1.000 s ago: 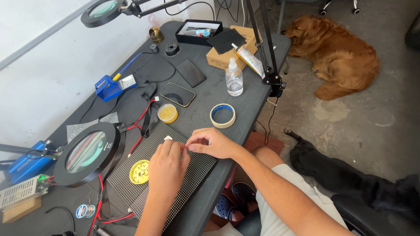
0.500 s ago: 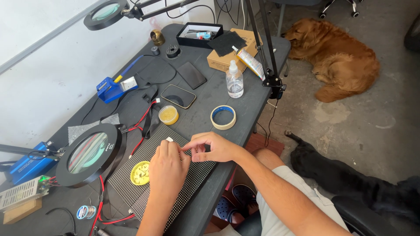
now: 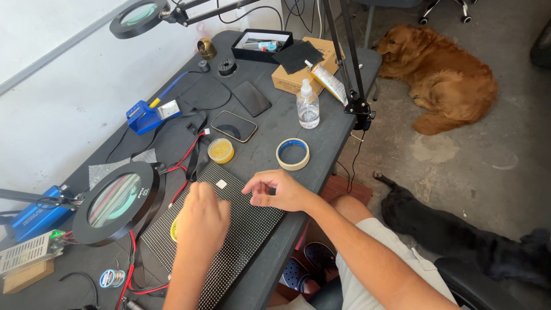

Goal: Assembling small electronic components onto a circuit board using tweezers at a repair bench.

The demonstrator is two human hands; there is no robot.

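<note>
Black dotted LED panel (image 3: 241, 229) partly hidden under left hand (image 3: 202, 221); its grip unreadable; right hand (image 3: 278, 192) fingers loosely curled, empty.

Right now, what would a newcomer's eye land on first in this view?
Probably both hands over the black dotted panel at the table's near edge: the left hand rests on it, the right hand hovers with fingers curled, a small white square between them. Next, the golden dog lying on the floor to the right, and the round magnifier lamp left of the panel.
</note>
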